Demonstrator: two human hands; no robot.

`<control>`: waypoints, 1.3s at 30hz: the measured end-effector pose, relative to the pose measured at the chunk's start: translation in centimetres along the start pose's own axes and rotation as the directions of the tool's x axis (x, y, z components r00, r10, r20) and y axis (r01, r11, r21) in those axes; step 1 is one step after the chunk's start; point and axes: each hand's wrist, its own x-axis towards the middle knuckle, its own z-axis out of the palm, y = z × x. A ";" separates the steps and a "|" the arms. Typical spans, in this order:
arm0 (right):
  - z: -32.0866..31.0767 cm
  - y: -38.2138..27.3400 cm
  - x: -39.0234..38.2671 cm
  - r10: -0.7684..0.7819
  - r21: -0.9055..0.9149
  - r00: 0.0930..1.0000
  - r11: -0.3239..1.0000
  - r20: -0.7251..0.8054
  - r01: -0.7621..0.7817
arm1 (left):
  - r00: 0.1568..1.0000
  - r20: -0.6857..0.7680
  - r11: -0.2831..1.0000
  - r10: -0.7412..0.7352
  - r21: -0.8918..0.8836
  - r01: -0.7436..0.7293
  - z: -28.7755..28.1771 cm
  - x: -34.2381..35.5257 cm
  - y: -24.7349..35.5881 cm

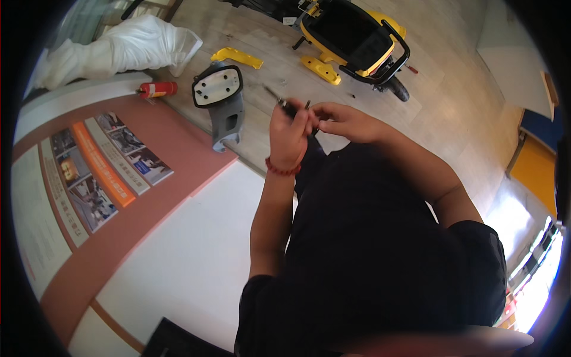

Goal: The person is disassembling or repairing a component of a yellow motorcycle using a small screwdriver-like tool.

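My left hand (288, 134), a red beaded bracelet at its wrist, is closed around what looks like a screwdriver (287, 107). Its dark handle sticks out past the thumb, and a thin metal shaft points up and to the left. My right hand (345, 121) meets the left one at the fingertips, in front of my dark shirt. Its thumb and fingers are pinched together. A small dark, thin piece (307, 105) shows between the two hands; its kind is too small to tell. Both hands are in the air above the floor.
Ahead lie a grey stand-like part (228, 122) with a pale top plate, and two yellow covers (241, 58) on the wooden floor. A yellow and black scooter (351, 35) stands beyond. A red fire extinguisher (159, 90) and a poster board (128, 154) are at left.
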 end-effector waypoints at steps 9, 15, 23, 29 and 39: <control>4.7 -0.8 2.7 0.087 0.231 0.941 0.973 -0.326 -0.010 | 0.915 0.390 0.993 -0.101 0.088 0.072 0.0 5.3 5.4; 7.7 3.1 -0.4 0.031 0.018 0.890 1.000 -0.455 -0.026 | 0.892 0.450 0.995 -0.044 -0.060 0.080 -3.0 6.8 5.9; 8.7 10.7 -10.4 0.048 0.012 0.866 0.999 -0.498 -0.048 | 0.945 0.315 0.994 0.085 -0.093 -0.058 -5.3 1.9 5.1; 2.6 8.0 -9.3 -0.009 -0.005 0.831 1.000 -0.557 0.007 | 0.982 0.188 0.999 -0.012 0.040 0.005 -6.3 5.1 6.7; -7.9 9.9 -13.8 -0.117 -0.083 0.491 0.992 -0.864 0.091 | 0.981 0.069 0.950 -0.179 0.270 0.155 -4.3 10.9 3.6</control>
